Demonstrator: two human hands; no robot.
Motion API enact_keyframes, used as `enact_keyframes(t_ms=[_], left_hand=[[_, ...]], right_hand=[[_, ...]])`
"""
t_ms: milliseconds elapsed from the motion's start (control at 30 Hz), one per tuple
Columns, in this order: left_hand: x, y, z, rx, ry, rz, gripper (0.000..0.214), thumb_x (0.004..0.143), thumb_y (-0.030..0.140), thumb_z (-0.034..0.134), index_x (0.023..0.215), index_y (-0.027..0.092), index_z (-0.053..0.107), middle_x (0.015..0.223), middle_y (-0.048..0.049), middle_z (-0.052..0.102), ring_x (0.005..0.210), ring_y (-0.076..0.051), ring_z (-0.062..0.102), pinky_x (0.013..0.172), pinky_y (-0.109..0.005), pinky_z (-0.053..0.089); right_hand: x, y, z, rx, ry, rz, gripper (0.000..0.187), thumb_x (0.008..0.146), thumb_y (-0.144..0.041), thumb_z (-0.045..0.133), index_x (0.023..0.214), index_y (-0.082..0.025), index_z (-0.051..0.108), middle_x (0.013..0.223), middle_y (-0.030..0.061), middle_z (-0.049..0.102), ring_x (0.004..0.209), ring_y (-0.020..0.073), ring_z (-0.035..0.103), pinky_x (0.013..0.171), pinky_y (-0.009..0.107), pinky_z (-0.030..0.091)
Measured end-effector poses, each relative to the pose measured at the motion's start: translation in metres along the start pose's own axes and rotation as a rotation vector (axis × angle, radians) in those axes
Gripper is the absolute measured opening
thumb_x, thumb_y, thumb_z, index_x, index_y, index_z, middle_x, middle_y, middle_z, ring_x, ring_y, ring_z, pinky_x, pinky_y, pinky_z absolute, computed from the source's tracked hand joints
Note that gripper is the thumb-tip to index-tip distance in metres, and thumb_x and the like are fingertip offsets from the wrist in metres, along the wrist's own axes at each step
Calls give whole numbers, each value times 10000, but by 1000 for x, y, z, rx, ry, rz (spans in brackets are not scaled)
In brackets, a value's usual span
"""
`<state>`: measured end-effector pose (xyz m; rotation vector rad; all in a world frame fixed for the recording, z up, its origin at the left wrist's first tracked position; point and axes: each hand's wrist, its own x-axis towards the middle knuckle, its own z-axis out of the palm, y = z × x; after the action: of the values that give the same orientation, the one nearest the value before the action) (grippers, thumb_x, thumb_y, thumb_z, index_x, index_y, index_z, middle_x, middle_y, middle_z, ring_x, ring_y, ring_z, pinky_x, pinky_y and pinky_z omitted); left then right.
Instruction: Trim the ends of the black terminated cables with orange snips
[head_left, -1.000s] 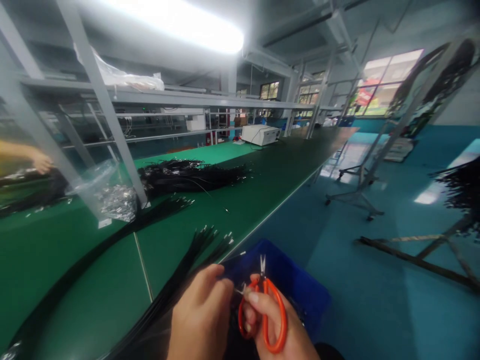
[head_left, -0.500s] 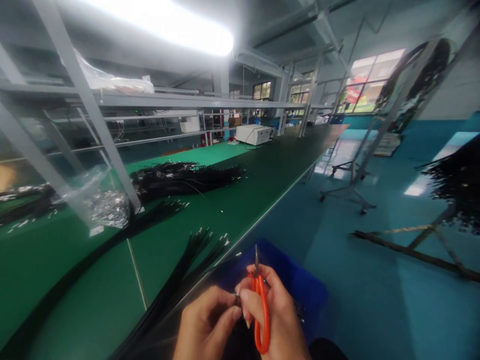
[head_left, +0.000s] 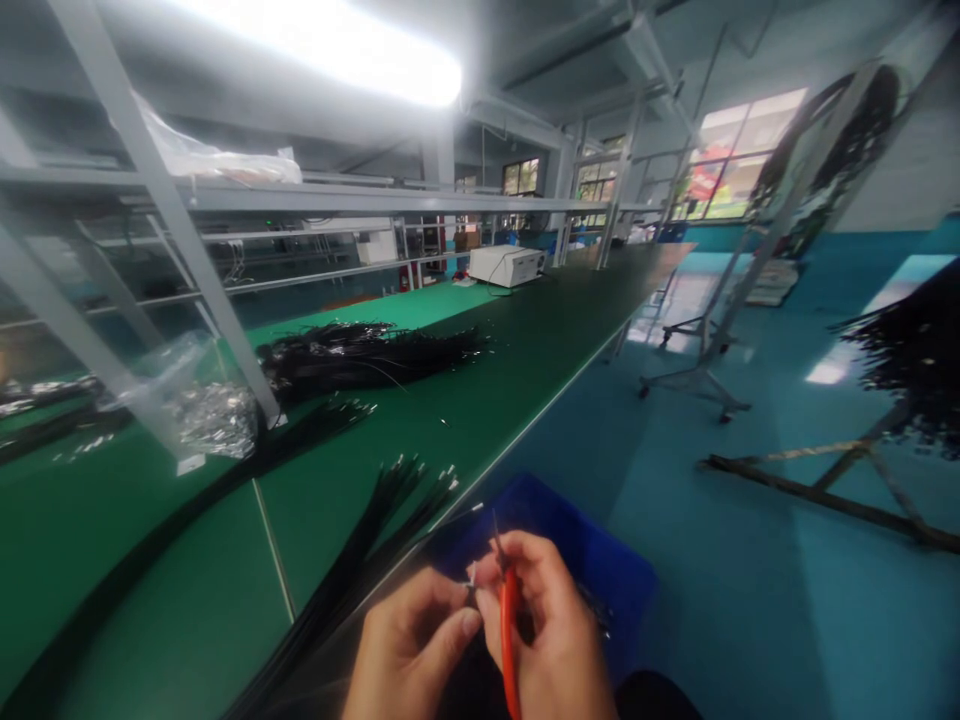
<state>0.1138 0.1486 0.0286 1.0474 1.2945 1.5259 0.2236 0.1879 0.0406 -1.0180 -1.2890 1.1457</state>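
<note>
One green worktable; one blue bin beyond two hands. The right hand curls around one pair of orange-handled scissors; the left hand — thumb and forefinger nearly meeting — pinches one small piece by the right fingertips.

Scissor handles smooth plastic, blades metal; bin plastic; floor glossy.

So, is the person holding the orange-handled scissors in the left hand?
No, the orange-handled scissors are in the right hand.
</note>
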Motion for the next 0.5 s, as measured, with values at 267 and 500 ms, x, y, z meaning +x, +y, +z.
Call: enact_keyframes(t_ms=[267, 500], left_hand=[[-4, 0, 1, 104, 39, 22, 110, 742, 283, 694, 742, 178, 727, 698, -22, 723, 645, -161, 636, 598, -199, 473], [0, -7, -6, 75, 203, -45, 184, 692, 355, 736, 747, 179, 734, 692, -18, 692, 562, -104, 539, 480, -150, 395]], right_hand=[[-1, 10, 2, -200, 57, -250, 256, 702, -143, 599, 888, -317, 589, 711, -56, 706, 586, 139, 644, 545, 209, 493], [-8, 22, -16, -224, -11, -103, 266, 715, -225, 587, 973, -283, 569, 780, -3, 687, 674, 184, 644, 644, 281, 509]])
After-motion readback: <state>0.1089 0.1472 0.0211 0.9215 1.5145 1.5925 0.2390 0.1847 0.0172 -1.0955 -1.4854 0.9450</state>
